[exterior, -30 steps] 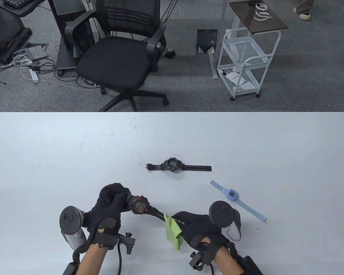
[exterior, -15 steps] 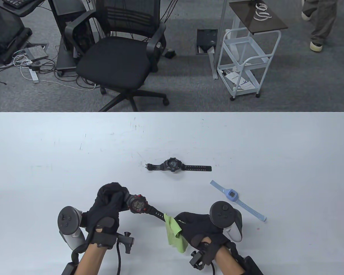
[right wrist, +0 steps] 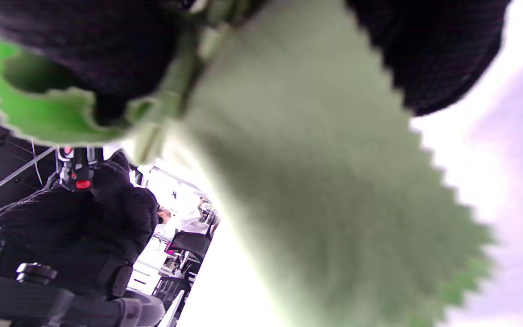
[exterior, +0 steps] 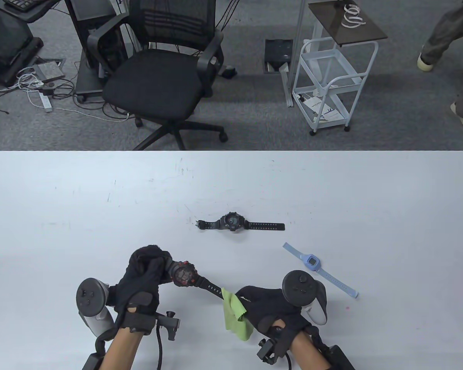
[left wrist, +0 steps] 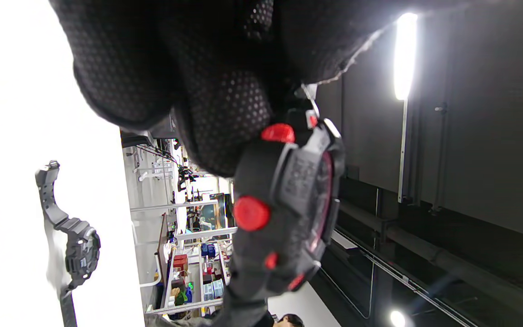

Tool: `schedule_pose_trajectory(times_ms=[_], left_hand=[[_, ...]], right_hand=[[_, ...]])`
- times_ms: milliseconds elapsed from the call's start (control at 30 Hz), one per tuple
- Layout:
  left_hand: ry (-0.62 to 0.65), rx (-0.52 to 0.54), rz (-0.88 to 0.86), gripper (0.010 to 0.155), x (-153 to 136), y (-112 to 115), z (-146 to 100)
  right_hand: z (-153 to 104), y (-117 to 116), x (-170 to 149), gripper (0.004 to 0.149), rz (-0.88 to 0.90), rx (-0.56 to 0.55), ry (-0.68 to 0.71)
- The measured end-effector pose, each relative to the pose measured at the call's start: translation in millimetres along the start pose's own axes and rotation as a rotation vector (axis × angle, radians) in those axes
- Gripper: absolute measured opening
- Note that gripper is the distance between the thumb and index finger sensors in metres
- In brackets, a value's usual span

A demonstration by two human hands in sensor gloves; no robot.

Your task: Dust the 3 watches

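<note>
Table view: left hand is curled round one strap end of the black-and-red watch, fingers wrapped over it. Watch case sticks out just right of the fist, face up, lifted off the white table. Its free strap runs down-right to the green cloth; strap tip meets the cloth's top edge. Right hand pinches that cloth at its left side, and the cloth hangs down from the fingers. Black watch lies flat mid-table, strap stretched out sideways, well apart from both hands. Blue watch lies flat on a diagonal, just beyond the right hand's tracker, not touching the glove.

Left wrist view (rotated): gloved fingers clamp the strap right above the black-and-red watch case; case seen side-on with red buttons, hanging clear of the fingers. Black watch sits on the table off to the side.

Right wrist view (tilted, blurry): green cloth fills most of the frame, gathered up between the dark gloved fingers at the top, zigzag edge hanging free. Left hand visible behind it, with a red button of the black-and-red watch showing above the fist.
</note>
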State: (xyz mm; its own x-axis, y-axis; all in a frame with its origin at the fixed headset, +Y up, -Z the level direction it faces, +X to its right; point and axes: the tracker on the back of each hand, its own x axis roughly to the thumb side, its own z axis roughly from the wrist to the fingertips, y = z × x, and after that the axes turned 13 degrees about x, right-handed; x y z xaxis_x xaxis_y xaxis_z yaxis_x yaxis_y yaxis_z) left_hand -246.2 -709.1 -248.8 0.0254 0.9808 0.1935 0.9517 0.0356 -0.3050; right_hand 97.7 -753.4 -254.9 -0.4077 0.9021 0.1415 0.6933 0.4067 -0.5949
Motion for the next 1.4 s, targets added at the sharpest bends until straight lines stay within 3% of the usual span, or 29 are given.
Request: schedule_pose_trajectory(times_ms=[1133, 1300, 1400], left_hand=[[0.003, 0.029, -0.016, 0.045, 1.3, -6.1, 1.0], [-0.003, 0.054, -0.029, 0.045, 0.9, -11.7, 2.2], [-0.005, 0.069, -0.043, 0.045, 1.2, -13.6, 2.6]], right_hand=[[-6.8, 7.0, -1.7, 0.044, -0.029, -0.058, -0.027], [-11.8, 13.5, -3.4, 0.044, -0.031, -0.111, -0.037], [-20.7, 21.9, 9.3, 0.044, -0.119, -0.234, 0.021]])
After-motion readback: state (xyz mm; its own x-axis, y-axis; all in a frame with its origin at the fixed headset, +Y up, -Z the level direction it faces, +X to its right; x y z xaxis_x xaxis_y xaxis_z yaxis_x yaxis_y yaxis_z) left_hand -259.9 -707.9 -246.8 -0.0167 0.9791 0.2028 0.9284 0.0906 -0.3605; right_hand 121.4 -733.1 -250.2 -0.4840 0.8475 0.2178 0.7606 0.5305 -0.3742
